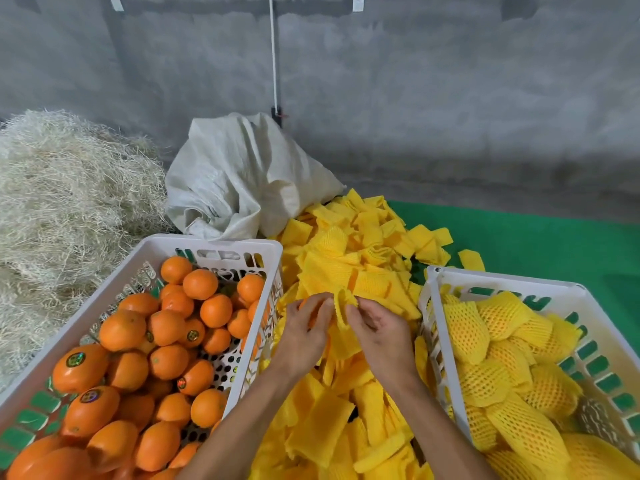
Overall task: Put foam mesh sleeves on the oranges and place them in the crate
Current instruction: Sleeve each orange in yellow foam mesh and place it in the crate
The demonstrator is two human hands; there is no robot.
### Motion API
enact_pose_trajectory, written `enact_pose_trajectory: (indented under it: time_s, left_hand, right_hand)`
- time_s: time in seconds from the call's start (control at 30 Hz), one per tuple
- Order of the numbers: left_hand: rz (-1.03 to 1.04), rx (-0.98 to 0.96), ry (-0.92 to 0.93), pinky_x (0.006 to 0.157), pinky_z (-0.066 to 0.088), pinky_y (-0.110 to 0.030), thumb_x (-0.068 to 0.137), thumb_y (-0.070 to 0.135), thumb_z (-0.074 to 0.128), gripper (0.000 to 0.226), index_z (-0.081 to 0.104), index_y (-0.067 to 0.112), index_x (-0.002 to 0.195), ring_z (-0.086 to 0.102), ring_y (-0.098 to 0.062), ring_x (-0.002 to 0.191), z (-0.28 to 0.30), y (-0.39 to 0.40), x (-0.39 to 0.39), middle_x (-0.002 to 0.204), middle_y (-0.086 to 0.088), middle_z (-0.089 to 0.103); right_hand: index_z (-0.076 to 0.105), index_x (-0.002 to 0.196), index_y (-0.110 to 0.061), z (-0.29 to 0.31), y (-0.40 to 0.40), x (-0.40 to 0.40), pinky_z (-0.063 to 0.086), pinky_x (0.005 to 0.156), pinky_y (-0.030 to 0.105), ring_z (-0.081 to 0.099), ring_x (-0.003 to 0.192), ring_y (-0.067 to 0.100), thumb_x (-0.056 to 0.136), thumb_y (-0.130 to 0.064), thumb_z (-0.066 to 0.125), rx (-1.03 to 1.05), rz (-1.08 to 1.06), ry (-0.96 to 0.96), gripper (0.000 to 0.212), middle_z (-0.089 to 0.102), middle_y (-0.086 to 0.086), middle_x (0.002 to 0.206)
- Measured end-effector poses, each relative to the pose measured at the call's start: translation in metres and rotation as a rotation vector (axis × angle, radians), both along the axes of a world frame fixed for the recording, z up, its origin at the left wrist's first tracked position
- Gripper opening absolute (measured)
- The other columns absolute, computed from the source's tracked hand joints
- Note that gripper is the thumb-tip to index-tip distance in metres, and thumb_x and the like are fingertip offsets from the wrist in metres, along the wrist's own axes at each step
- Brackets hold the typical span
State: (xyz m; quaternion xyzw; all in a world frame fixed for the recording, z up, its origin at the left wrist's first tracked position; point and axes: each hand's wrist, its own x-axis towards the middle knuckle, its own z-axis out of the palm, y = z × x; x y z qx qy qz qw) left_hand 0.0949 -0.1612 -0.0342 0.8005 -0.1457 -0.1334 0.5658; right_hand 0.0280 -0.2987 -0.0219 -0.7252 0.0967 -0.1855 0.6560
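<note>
Fruit-packing shed or warehouse corner. Bare grey concrete wall point(415, 98) at 12 o'clock; heap of straw-like wood wool point(62, 209) at 10 o'clock; woven sack point(239, 178) near 12 o'clock; white crate of loose oranges point(138, 341) at 8 o'clock; loose yellow foam sleeves point(349, 261) at centre; crate of sleeved fruit point(519, 358) at 4 o'clock, on green matting point(536, 237).

Bare orange oranges point(166, 327) at nine o'clock; yellow mesh-patterned sleeves point(346, 271) at centre; white perforated crates point(502, 278); green surface point(536, 237).
</note>
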Motion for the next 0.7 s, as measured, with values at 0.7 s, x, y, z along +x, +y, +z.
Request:
enact_pose_trajectory:
  time_s: [0.7]
  left_hand:
    - [0.072,-0.059,0.179,0.089,0.039,-0.023,0.077,0.052,0.074,0.085,0.032,0.055,0.15,0.038,-0.016,0.131,0.001,-0.004,0.002,0.155,0.003,0.022]
  right_hand:
    - [0.067,0.106,-0.03,-0.004,-0.001,0.007,0.053,0.07,0.025,0.068,0.081,0.01,0.102,-0.01,0.056,0.102,-0.139,0.135,0.023,0.074,-0.002,0.095]
